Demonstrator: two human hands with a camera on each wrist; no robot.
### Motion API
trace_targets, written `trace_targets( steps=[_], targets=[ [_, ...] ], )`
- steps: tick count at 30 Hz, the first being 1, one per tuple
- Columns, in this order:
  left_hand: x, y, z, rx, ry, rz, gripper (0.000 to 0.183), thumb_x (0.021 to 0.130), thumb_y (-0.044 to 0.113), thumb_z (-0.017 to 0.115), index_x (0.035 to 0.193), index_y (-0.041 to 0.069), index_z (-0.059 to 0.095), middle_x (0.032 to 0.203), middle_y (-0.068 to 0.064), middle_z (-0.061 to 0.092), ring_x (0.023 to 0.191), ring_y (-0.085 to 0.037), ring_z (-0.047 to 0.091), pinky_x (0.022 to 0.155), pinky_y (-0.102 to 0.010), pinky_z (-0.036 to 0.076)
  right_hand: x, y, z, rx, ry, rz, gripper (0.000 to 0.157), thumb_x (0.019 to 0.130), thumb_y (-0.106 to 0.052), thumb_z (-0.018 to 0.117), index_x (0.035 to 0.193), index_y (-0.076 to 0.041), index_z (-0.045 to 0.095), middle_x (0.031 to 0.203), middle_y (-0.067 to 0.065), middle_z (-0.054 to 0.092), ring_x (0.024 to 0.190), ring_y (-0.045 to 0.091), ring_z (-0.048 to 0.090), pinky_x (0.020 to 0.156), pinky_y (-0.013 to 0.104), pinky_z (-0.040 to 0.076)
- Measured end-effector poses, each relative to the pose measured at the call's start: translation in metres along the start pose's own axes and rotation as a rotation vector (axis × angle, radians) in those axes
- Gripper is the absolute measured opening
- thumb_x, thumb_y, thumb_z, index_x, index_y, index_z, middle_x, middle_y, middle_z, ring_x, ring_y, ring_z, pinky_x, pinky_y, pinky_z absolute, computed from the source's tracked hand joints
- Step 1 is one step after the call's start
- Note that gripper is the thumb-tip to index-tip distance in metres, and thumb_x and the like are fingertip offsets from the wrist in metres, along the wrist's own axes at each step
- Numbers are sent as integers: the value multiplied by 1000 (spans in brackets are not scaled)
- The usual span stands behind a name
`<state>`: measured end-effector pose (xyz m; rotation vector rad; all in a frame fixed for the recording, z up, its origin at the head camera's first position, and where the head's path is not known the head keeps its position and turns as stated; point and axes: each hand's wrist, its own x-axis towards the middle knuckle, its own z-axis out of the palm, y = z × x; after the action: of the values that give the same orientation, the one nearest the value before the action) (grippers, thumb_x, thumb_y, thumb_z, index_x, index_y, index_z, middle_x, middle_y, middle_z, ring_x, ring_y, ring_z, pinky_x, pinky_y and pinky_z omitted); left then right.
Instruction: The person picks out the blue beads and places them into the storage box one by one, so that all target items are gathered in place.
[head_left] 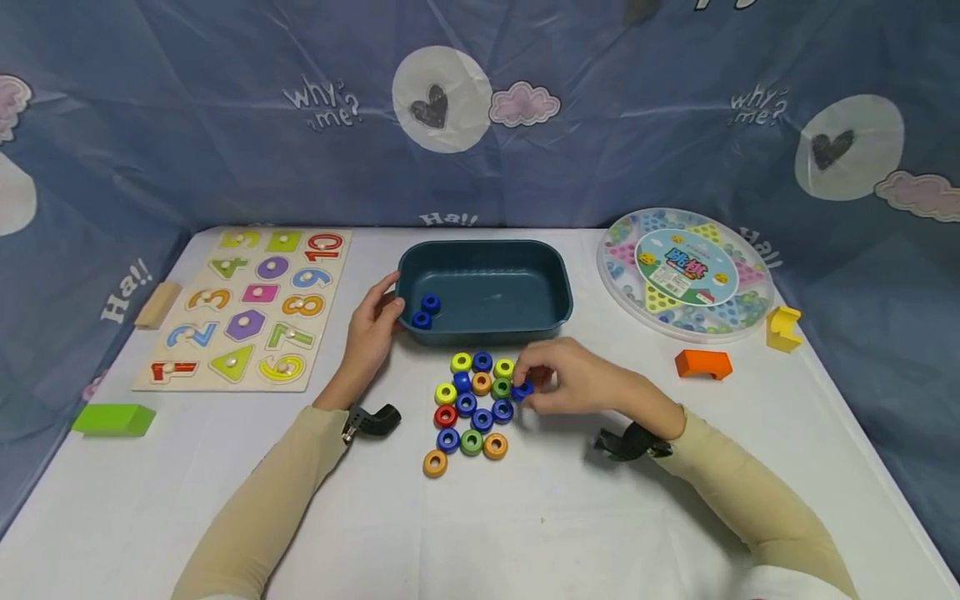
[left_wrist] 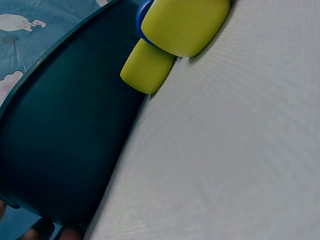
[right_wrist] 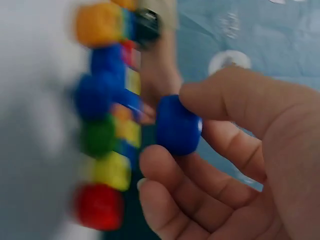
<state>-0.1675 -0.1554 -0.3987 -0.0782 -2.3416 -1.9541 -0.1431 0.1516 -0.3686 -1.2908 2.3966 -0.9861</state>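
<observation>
My right hand (head_left: 573, 379) pinches a blue ring bead (right_wrist: 177, 125) between thumb and fingers, at the right edge of a cluster of beads. That cluster has a red bead (head_left: 446, 417), a yellow bead (head_left: 461, 362), an orange bead (head_left: 495, 446), a green bead (head_left: 472, 442) and several blue ones. Behind it stands a dark teal plastic tub (head_left: 487, 335) with two blue beads (head_left: 426, 312) in its left end. My left hand (head_left: 371, 327) rests against the tub's left end, fingertips at the rim. In the left wrist view only some fingertips (left_wrist: 42, 229) show beside the tub.
A wooden number puzzle board (head_left: 247, 308) lies at the left, with a green block (head_left: 114, 420) and a wooden piece (head_left: 158, 306) by it. To the right are a round board-game case (head_left: 686, 275), an orange arch block (head_left: 703, 364) and a yellow block (head_left: 783, 329). A blue patterned cloth hangs behind.
</observation>
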Motion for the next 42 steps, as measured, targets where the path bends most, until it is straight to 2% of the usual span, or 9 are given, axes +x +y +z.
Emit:
trace_targets(
  steps=[4, 9, 14, 16, 20, 23, 27, 35, 42],
  targets=[
    [-1, 0, 1, 0, -2, -14, 48, 101, 14, 48, 148, 9, 41, 139, -23, 52, 115, -32, 54, 79, -21, 53, 22, 0, -24, -29, 115, -16, 17, 80, -10, 73, 97, -11, 69, 92, 0, 69, 73, 7, 62, 67, 26, 56],
    [2, -7, 2, 25, -1, -20, 48, 101, 14, 47, 148, 10, 40, 139, -22, 52, 113, -28, 54, 78, -19, 53, 55, 8, -34, -84, 145, 9, 20, 84, -13, 73, 102, -9, 69, 99, 4, 71, 74, 11, 66, 70, 25, 56],
    [12, -31, 1, 15, 8, 2, 47, 102, 18, 47, 149, 19, 41, 140, -18, 52, 114, -28, 54, 75, -15, 51, 89, 16, -27, -102, 105, 59, 21, 85, -15, 72, 105, -9, 69, 101, 5, 72, 73, 11, 67, 70, 27, 55],
    [13, -32, 1, 17, 13, 12, 47, 102, 19, 47, 149, 20, 41, 139, -18, 53, 114, -27, 54, 75, -16, 51, 103, 20, -22, -101, 73, 86, 20, 85, -14, 72, 104, -9, 68, 102, 5, 71, 76, 11, 68, 72, 27, 55],
    [12, -26, 0, 8, 7, 4, 47, 102, 17, 47, 149, 17, 41, 140, -19, 51, 115, -29, 54, 77, -17, 52, 128, 28, -12, -123, 11, 121, 17, 84, -11, 73, 99, -8, 67, 101, 5, 70, 87, 14, 68, 79, 28, 55],
    [7, -14, -1, 1, -3, 3, 48, 101, 14, 47, 148, 12, 40, 141, -22, 50, 117, -34, 53, 77, -19, 52, 142, 31, -5, -145, -9, 138, 17, 82, -11, 75, 97, -7, 67, 98, 5, 69, 90, 17, 65, 82, 30, 52],
    [3, -4, 0, -5, -11, 20, 48, 101, 12, 46, 148, 7, 39, 141, -25, 48, 119, -39, 51, 77, -19, 52, 153, 33, 1, -166, -27, 163, 20, 81, -12, 77, 97, -7, 67, 97, 6, 69, 87, 18, 59, 82, 32, 49],
    [11, -30, -1, 18, 20, 15, 46, 102, 21, 47, 148, 20, 41, 141, -16, 51, 115, -25, 54, 76, -16, 51, 158, 32, 5, -163, -37, 205, 22, 80, -13, 78, 98, -7, 67, 100, 5, 69, 90, 18, 59, 86, 32, 48],
    [12, -32, -1, 19, 24, 28, 46, 102, 21, 48, 147, 20, 43, 141, -15, 51, 116, -23, 54, 75, -15, 51, 156, 35, 4, -173, -26, 195, 22, 81, -15, 78, 98, -9, 67, 100, 4, 69, 91, 18, 59, 88, 33, 48]
  ],
)
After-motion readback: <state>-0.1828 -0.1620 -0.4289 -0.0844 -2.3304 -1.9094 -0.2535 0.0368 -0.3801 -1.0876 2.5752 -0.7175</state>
